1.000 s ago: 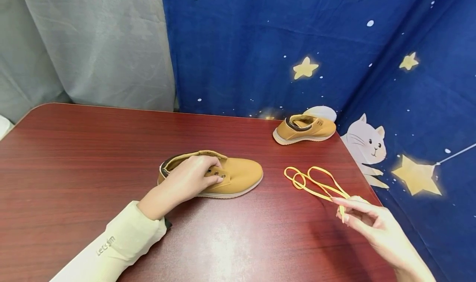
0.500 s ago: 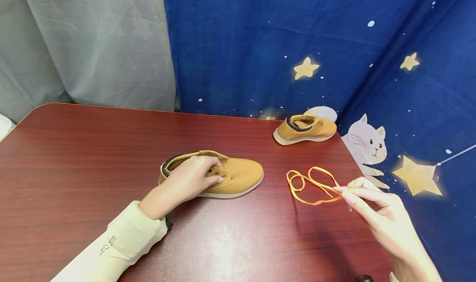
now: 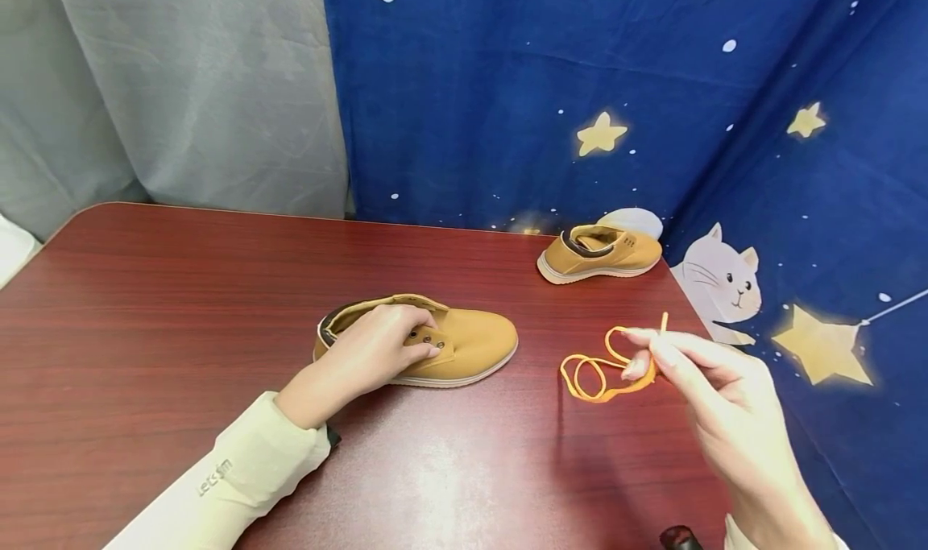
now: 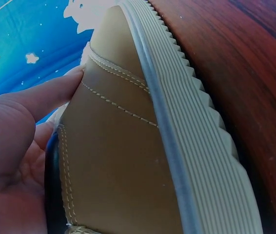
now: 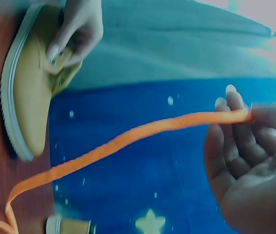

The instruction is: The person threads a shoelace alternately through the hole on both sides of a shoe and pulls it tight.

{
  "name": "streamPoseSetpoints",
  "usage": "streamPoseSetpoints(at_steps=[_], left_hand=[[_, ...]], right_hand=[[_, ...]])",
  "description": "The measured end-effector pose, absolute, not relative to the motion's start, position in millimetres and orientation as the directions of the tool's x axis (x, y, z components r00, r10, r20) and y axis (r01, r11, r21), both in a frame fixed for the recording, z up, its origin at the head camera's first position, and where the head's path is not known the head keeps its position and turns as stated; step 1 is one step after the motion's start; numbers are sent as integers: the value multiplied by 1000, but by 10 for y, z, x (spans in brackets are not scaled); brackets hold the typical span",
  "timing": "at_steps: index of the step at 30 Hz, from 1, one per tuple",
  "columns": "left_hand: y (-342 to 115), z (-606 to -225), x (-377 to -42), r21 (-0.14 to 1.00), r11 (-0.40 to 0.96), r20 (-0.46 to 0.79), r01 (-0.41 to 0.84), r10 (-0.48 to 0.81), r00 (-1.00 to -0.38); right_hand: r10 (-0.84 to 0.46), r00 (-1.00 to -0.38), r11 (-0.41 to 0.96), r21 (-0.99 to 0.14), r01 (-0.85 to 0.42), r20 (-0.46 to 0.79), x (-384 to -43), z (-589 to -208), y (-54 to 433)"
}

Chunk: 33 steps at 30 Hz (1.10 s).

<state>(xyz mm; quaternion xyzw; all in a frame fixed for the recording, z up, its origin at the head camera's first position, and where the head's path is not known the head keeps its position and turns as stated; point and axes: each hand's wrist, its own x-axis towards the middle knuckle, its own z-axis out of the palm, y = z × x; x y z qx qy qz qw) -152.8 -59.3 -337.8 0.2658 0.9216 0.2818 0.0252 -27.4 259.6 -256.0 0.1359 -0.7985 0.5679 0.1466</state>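
"Tan catches us first from the head: the near shoe (image 3: pixel 482 345) sits upright on the tabletop (image 3: pixel 181 292), toe rightward. Why the left hand (image 3: pixel 373 339) there?"

"Its thumb and fingers grip the eyelet flap; we'd say that steadies the shoe. Near the table's right edge, the right hand (image 3: pixel 732 397) pinches an orange lace (image 3: pixel 636 386), its short tip standing above the fingers, perhaps to leave it exposed."

"And our room?"

"Tabletop spreads between shoe and lace. Rightward is tighter: we meet the edge, then the curtain (image 3: pixel 507 91). The second shoe (image 3: pixel 631 254) stands at the far right corner, well apart from the first."

"Left wrist view?"

"We get the shoe's side and ridged sole (image 4: pixel 211 126), one digit against the upper's edge. How deep the others reach, we cannot tell."

"Right wrist?"

"We see the lace sloping from the pinch to the tabletop, apart from the near shoe."
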Motion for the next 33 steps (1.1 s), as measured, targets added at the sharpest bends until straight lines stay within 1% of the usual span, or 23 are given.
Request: streamPoseSetpoints(at_steps=[4, 6, 8, 11, 16, 20, 22, 25, 30, 33], left_hand=[[-596, -3374, -1526, 525, 708, 100, 471, 498, -861], [-596, -3373, -1523, 524, 712, 97, 467, 496, -863], [-595, -3374, -1522, 526, 712, 96, 466, 495, -864], [-596, -3376, -1518, 528, 710, 101, 467, 493, -864], [-593, -3381, -1508, 523, 710, 112, 471, 491, -864], [-585, -3384, -1501, 517, 714, 118, 473, 488, -865], [-581, -3384, -1498, 514, 714, 124, 476, 487, -864], [-578, -3385, -1494, 510, 713, 135, 481, 486, -864], [-574, -3386, -1496, 505, 715, 141, 482, 483, -864], [-571, -3387, -1498, 503, 717, 139, 482, 483, -864]], right_hand=[[37, -944, 361, -885, -293, 327, -311, -2511, 2416], [39, -946, 347, -892, -289, 321, -339, -2510, 2342], [17, -949, 342, -894, -291, 316, -360, -2509, 2268], [-49, -949, 324, -894, -310, 311, -391, -2518, 2153], [-133, -952, 282, -910, -304, 277, -450, -2552, 1970], [-194, -944, 185, -935, -301, 266, -519, -2614, 1855], [-227, -940, 160, -943, -293, 254, -554, -2661, 1809], [-262, -941, 155, -953, -261, 215, -604, -2746, 1747], [-288, -952, 144, -978, -153, 107, -684, -2882, 1651], [-301, -950, 141, -981, -134, 87, -727, -2967, 1604]])
